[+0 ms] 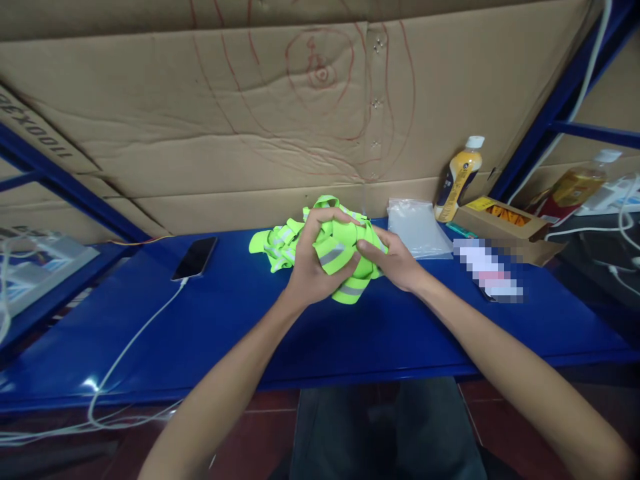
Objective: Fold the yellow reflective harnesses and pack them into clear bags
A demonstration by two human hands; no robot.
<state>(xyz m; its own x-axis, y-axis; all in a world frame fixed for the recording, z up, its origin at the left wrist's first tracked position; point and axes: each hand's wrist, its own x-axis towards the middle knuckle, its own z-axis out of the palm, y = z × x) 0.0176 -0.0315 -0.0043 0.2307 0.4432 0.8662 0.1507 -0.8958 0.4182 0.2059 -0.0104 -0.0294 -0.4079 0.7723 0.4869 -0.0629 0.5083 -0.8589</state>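
Observation:
A bundle of fluorescent yellow-green reflective straps [340, 255] with silver-grey stripes is held just over the blue shelf. My left hand [313, 260] curls around its left side, thumb below and fingers over the top. On the right side, my right hand [395, 260] grips the folded straps, its thumb pressing on the front face and its other fingers partly hidden behind. More of the crumpled material [283, 245] lies behind and to the left of my left hand. A clear plastic bag [417, 230] lies flat just beyond my right hand.
A phone [195, 259] on a white charging cable [143, 327] rests at left on the blue shelf [240, 353]. At right stand a yellow drink bottle [459, 180] and an open cardboard box [505, 220], with a blurred-out item [487, 270] in front. Cardboard [200, 133] lines the back.

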